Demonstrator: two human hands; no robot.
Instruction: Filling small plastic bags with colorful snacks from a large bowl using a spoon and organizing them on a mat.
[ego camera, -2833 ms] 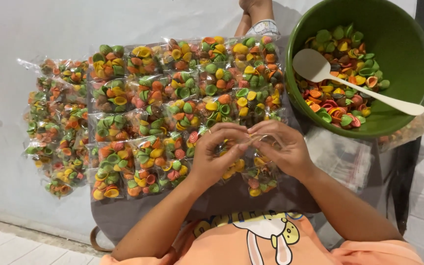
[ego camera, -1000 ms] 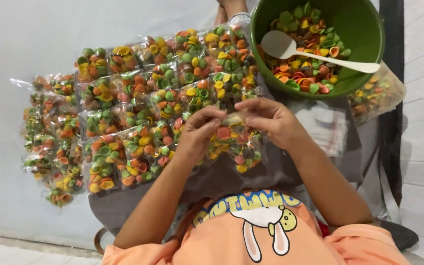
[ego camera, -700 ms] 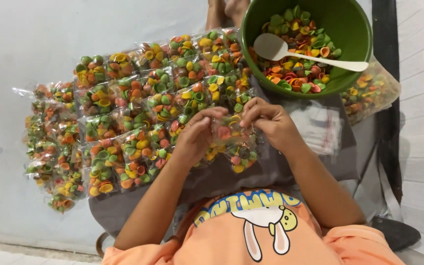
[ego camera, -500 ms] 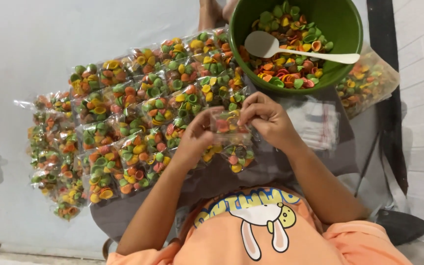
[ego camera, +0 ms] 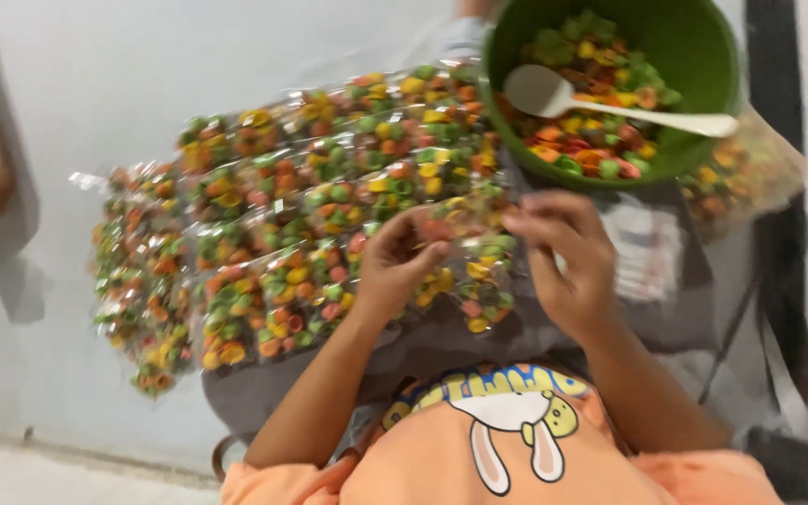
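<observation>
My left hand [ego camera: 402, 266] and right hand [ego camera: 561, 254] pinch the top of a small bag [ego camera: 468, 271] of colourful snacks, mid-frame. I should grip tight so nothing spills.

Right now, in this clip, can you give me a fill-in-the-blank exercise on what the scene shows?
1. The bowl holding the loose colourful snacks is ____.
2. A white ____ lies in the bowl.
3. The left hand and right hand together hold a small clear ____ of snacks.
4. The person's shirt is ____.

Missing words: green; spoon; bag; orange
</observation>
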